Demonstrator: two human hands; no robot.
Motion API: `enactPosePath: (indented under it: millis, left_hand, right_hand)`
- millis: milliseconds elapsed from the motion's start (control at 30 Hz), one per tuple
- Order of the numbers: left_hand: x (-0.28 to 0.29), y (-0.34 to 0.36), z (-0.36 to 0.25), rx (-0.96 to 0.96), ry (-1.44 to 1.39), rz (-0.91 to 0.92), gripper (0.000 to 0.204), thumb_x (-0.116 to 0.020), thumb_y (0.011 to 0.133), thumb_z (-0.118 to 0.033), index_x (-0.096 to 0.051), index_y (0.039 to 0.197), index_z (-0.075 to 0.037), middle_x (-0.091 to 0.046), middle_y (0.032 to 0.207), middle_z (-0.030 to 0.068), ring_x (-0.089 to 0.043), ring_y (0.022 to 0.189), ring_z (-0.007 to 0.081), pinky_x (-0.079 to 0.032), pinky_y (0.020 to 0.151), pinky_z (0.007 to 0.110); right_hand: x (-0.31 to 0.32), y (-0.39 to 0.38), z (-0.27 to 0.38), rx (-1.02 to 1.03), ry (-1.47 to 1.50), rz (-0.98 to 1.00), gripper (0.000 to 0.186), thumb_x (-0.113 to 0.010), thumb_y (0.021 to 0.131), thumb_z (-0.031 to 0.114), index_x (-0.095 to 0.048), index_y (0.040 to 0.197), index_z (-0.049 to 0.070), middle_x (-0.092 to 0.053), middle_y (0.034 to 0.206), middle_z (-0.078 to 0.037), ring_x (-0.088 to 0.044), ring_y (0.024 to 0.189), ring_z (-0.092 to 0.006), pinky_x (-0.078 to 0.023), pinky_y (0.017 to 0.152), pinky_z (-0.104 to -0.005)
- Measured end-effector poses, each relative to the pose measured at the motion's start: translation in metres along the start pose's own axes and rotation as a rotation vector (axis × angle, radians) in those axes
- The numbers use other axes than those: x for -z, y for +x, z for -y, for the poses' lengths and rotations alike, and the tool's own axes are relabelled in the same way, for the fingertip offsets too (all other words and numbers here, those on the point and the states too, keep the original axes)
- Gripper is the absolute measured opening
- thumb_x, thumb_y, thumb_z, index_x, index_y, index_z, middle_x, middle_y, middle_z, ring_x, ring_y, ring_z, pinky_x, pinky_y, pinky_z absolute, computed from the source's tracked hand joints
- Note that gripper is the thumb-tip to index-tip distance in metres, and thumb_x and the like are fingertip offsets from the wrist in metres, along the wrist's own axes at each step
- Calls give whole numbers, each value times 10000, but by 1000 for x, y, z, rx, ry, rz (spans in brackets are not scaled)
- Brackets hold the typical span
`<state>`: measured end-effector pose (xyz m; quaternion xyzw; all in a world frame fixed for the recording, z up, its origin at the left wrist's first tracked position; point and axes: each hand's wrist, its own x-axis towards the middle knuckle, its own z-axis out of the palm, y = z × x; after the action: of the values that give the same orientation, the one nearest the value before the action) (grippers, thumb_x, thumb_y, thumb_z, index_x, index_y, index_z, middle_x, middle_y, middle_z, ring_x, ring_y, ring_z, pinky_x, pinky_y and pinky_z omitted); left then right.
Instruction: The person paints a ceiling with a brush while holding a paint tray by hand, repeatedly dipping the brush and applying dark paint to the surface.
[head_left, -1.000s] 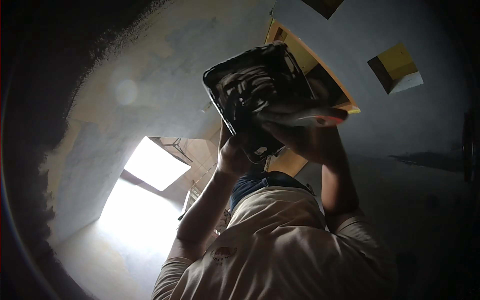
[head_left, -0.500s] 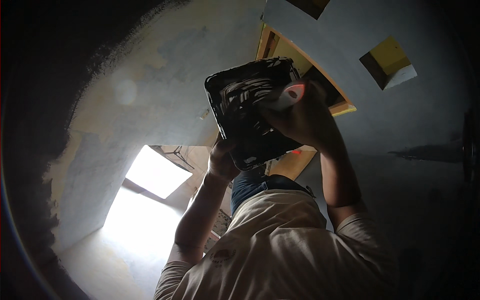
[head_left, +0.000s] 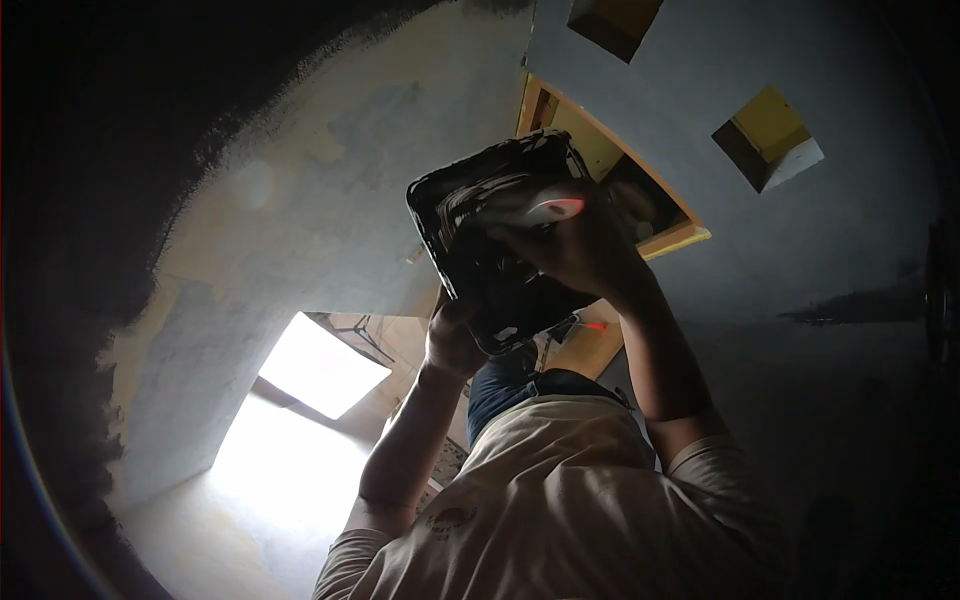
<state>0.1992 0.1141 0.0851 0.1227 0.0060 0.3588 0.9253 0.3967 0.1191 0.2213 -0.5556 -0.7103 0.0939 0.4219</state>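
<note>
My left hand (head_left: 452, 335) grips the lower left side of a black, paint-smeared tray (head_left: 490, 190), held tilted in front of my torso. My right hand (head_left: 570, 260) is closed around a brush-like tool with a grey and red handle (head_left: 555, 208), over the tray's inner surface. The tool's head is blurred and dark against the black smears, so I cannot make out its shape.
Pale, patchy walls (head_left: 230, 260) bear rough dark paint along the left. An orange-framed opening (head_left: 665, 240) lies behind the tray, with two square recesses (head_left: 770, 130) to the upper right. A bright opening (head_left: 325, 360) lets in light at the lower left.
The tray has moved lower in the picture. My right hand has shifted up and back leftward with the tool, whose handle has changed angle over the tray.
</note>
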Motion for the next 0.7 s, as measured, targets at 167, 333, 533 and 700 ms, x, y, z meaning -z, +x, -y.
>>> enactPosePath:
  millis: [167,333,533,700]
  left_hand:
    - [0,-13,3,-40,3,-129,609,-686,869,-228,-516,1413,-13,-644,1287,173,-651,1186,321,-534,1047,450]
    - [10,-16,8,-69,-27,-73,660,-678,876,-232,-462,1460,-12,-629,1316,190,-642,1203,336,-523,1061,469]
    - [10,-18,6,-50,18,-86,699,-684,879,-230,-426,1495,-27,-603,1349,175,-623,1231,332,-532,1054,466]
    - [5,-14,10,-105,43,-82,698,-674,885,-202,-411,1512,-43,-586,1380,170,-619,1239,333,-537,1049,471]
  right_hand:
    - [2,-4,1,21,-279,174,550,-875,817,401,-663,1080,-33,-709,782,-127,-730,725,-289,-579,692,-394]
    - [1,-3,-1,-45,-81,82,489,-867,825,392,-690,1011,-24,-734,803,-135,-751,747,-257,-590,700,-358]
    - [4,-6,2,-60,-16,128,409,-875,823,340,-735,994,-4,-747,809,-113,-757,751,-218,-590,707,-327]
    - [19,-9,-8,-311,235,-94,350,-839,870,300,-732,985,-13,-750,842,-67,-739,756,-162,-579,696,-298]
